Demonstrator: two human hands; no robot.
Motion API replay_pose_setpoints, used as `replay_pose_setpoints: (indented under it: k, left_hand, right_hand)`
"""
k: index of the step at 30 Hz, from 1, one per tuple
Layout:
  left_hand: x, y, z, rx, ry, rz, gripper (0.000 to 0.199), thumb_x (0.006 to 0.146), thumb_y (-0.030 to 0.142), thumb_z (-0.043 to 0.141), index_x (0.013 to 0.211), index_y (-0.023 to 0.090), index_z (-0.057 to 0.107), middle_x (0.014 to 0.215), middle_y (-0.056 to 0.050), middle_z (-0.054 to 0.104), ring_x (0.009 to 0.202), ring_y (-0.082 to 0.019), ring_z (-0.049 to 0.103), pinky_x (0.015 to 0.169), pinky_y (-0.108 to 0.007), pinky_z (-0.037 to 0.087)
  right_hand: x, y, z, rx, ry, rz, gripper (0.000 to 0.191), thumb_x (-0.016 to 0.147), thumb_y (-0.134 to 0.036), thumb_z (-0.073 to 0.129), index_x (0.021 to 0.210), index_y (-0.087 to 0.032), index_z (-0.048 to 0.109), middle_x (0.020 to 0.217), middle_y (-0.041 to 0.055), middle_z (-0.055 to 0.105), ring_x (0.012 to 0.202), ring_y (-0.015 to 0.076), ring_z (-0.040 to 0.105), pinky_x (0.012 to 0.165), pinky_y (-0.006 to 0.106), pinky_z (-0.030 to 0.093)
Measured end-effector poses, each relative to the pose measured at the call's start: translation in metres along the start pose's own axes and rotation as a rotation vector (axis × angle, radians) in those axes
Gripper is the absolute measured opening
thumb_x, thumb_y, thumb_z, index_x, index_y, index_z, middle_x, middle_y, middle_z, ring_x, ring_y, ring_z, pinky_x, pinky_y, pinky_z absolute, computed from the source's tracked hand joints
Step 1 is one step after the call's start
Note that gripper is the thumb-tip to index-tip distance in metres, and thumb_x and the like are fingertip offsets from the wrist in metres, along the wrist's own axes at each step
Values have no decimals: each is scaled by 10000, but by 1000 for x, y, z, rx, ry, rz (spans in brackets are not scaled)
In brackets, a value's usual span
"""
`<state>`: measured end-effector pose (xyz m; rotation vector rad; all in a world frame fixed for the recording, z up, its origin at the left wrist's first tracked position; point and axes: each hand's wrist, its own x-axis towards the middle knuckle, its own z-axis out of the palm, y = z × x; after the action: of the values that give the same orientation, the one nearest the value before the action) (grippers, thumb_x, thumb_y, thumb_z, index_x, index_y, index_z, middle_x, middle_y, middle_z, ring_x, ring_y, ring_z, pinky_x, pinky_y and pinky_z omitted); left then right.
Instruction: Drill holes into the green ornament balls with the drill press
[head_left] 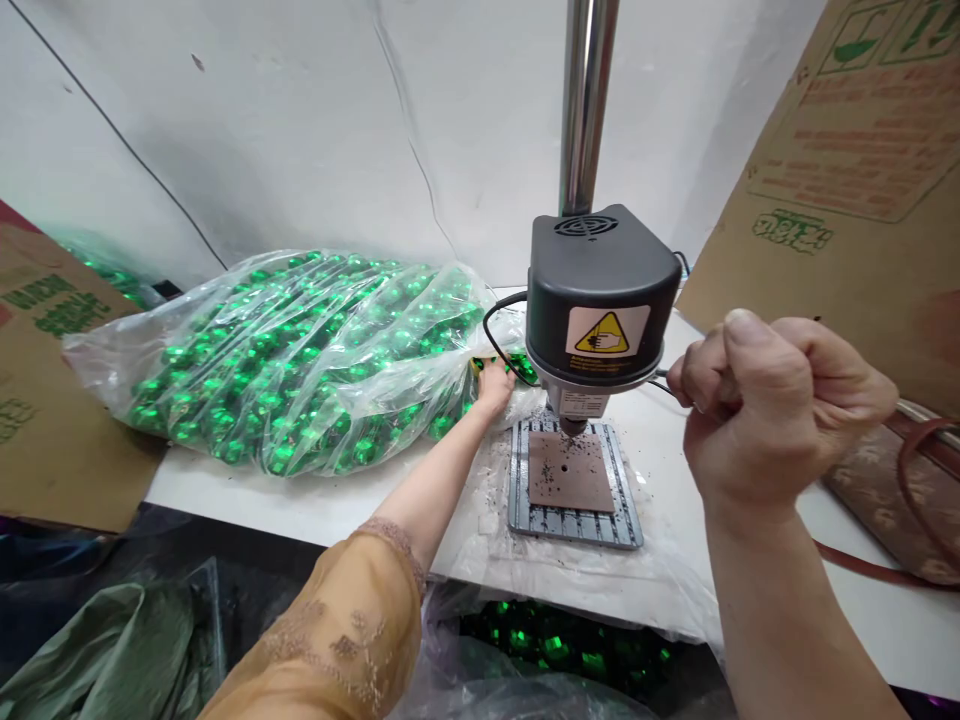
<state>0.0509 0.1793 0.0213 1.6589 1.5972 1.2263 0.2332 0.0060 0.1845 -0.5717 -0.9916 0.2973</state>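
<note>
Shiny green balls (281,455) fill the clear bag (101,355) lying left of the drill press (604,270) on the worktop (446,545), and here's the left hand (493,385) at its mouth, partly hidden: how open, or gripping what, I can't tell! Over here, the right hand (780,400) is curled tight round the lever (661,374), and crumbs (543,488) dot the brown board (589,485) beneath the drill press.
</note>
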Motion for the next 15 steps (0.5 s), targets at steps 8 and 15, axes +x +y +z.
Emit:
replay_pose_setpoints:
  k: [8, 15]
  left_hand:
    - [-52, 5, -33, -273, -132, -55, 331, 768, 298, 709, 1070, 171, 658, 985, -70, 711, 908, -205, 669, 825, -351, 548]
    - [-116, 12, -56, -812, -198, -342, 512, 685, 501, 815, 1055, 170, 690, 1000, -72, 703, 856, -166, 669, 767, -308, 553]
  right_hand:
    - [-3, -1, 0, 8, 8, -27, 413, 795, -160, 615, 481, -189, 348, 406, -77, 349, 366, 58, 349, 383, 286, 268]
    - [-3, 1, -1, -4, 22, 6, 426, 799, -213, 625, 467, -184, 360, 404, -82, 361, 368, 49, 346, 405, 267, 261]
